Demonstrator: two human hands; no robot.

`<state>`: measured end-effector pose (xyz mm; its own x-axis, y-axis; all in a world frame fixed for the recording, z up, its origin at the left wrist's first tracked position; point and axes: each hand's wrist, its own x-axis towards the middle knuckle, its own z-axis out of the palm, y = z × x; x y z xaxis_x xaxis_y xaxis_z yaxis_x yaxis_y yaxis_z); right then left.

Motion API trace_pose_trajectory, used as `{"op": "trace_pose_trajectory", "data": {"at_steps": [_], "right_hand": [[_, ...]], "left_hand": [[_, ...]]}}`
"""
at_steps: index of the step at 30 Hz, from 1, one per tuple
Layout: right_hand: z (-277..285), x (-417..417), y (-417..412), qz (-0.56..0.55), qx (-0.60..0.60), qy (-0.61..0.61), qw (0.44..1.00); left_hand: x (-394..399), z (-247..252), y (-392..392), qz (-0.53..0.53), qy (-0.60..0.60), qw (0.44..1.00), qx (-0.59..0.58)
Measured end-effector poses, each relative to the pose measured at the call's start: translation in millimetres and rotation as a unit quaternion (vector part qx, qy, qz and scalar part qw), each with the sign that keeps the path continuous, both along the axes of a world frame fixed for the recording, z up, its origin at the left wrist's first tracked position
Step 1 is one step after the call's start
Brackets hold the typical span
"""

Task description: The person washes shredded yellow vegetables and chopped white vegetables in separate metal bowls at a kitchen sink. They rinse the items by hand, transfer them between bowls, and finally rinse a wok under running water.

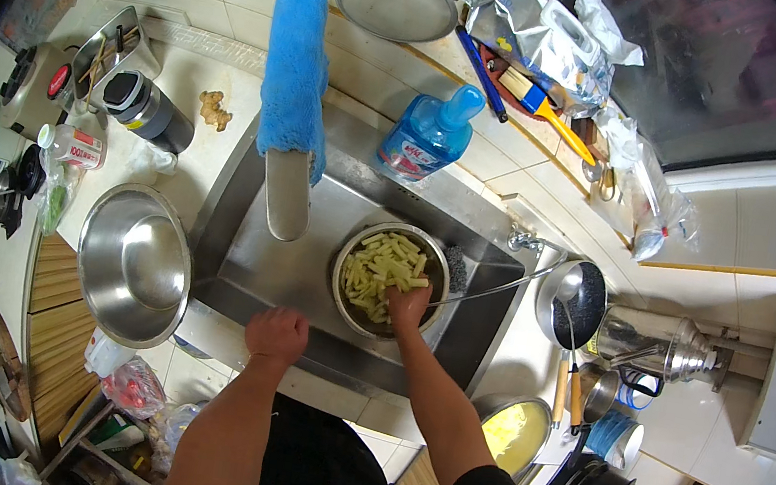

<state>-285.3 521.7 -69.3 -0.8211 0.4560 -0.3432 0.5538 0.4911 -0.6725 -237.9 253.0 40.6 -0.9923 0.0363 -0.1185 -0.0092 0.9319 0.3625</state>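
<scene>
A steel bowl (336, 280) of pale green vegetable strips (385, 264) stands in the stainless sink (282, 257), towards its right side. My right hand (409, 306) reaches into this bowl, its fingers among the strips; whether it grips any is hidden. My left hand (277, 335) rests at the sink's front edge, its fingers curled and partly out of sight. A dark scouring pad (456, 268) lies just right of the bowl, and a thin hose or wire (501, 286) runs over the rim from the right.
A flat metal bar with a blue cloth (299, 66) juts over the sink. A large steel basin (135, 266) sits left. Behind stands a blue detergent bottle (427, 136). At right are a pan (573, 302), a metal flask (649, 342) and a bowl with yellow contents (517, 432).
</scene>
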Motion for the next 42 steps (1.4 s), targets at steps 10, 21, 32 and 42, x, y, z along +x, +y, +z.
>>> {"op": "trace_pose_trajectory", "data": {"at_steps": [10,21,32,42], "right_hand": [[47.4,-27.2,-73.1,0.285,0.267,-0.131,0.911],[23.2,10.3,-28.4,0.225,0.246,-0.101,0.937],[29.5,-8.6,-59.3,0.414,0.235,0.089,0.875],[37.7,-4.4,-38.0,0.373,0.228,0.023,0.899]], "left_hand": [[3.1,-11.3,-3.9,0.009,0.039,0.999,-0.005],[6.0,-11.0,-3.4,-0.001,0.046,0.999,-0.021],[-1.3,-2.1,0.4,0.011,0.059,0.998,-0.002],[4.6,-10.9,-4.5,0.011,0.051,0.999,-0.015]]}}
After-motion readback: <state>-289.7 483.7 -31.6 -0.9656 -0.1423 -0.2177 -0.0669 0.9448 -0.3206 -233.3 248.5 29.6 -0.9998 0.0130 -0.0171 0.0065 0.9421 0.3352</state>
